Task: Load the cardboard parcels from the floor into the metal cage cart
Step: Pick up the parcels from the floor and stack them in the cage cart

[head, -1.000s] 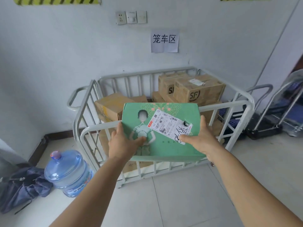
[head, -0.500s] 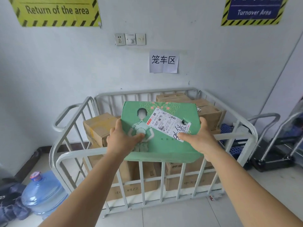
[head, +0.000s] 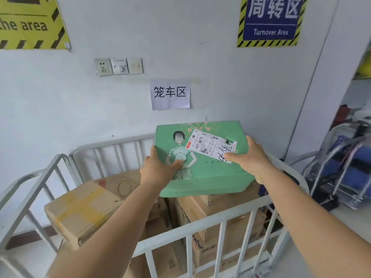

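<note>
Both arms have carried the green parcel (head: 202,165) forward past the near rail, so it now hangs above the boxes inside the metal cage cart (head: 200,230) rather than in front of it, and the view has closed in on the wall. The left hand (head: 158,170) clasps the parcel's left edge, thumb laid across the printed top face; the right hand (head: 251,159) clasps the right edge, thumb pressing on the white shipping label (head: 210,146) (which has a torn hole beside it). The parcel is tilted, its near edge lower, and it touches no rail.

Beneath it lie brown cardboard boxes (head: 84,209), the left one taped in yellow, the right stack sitting directly under the parcel's near edge. A dark gap runs between the two stacks. The far rail stands just behind the parcel, close against the wall, where a paper sign (head: 170,94) hangs. Trolleys (head: 341,167) crowd the right side beyond the cart's corner.
</note>
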A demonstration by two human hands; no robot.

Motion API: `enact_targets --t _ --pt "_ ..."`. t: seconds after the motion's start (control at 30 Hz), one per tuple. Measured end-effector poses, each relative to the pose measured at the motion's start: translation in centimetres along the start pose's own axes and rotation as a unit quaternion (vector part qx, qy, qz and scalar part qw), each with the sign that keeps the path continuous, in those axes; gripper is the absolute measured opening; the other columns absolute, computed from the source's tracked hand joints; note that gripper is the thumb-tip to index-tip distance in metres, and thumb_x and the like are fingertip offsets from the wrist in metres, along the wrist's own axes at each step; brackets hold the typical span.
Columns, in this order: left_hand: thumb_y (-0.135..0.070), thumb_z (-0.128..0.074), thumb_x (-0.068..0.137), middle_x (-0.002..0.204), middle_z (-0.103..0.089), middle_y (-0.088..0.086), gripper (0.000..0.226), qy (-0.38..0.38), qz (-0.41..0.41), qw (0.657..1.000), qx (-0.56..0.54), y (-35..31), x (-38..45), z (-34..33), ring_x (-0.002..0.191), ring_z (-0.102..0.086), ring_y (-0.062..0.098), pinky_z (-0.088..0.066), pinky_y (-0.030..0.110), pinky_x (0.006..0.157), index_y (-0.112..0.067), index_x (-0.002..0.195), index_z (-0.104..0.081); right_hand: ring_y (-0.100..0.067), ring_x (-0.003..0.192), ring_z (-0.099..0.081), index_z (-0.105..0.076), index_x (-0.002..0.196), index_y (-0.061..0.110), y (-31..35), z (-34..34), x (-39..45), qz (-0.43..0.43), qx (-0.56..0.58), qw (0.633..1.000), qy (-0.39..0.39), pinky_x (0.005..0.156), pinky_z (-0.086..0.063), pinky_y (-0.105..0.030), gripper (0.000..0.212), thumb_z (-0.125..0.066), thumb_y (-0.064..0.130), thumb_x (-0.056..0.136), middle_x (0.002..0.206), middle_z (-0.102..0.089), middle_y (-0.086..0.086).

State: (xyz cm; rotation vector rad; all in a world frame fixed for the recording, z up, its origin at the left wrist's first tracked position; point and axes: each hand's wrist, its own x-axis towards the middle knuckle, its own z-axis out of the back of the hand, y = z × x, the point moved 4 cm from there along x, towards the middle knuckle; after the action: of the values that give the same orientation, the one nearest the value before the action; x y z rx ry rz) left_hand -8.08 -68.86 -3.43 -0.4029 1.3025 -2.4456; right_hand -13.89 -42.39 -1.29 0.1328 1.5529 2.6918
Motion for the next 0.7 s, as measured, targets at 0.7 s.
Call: enact_targets --t 0.7 --pt "-0.051 -0.073 0.077 0.117 -0.063 0.003 0.068 0.051 0.034 0.997 0.054 -4.6 18.1 -14.9 0.102 -0.060 0.027 -0.054 0.039 0.085 -0.024 0.132 -0.044 -0.023 0.101 -0.062 -0.048 0.132 0.020 -6.9 1.0 23.1 -0.074 -0.074 0.993 0.059 0.088 -0.054 -0.043 0.072 -0.077 0.050 0.073 0.122 -0.061 0.001"
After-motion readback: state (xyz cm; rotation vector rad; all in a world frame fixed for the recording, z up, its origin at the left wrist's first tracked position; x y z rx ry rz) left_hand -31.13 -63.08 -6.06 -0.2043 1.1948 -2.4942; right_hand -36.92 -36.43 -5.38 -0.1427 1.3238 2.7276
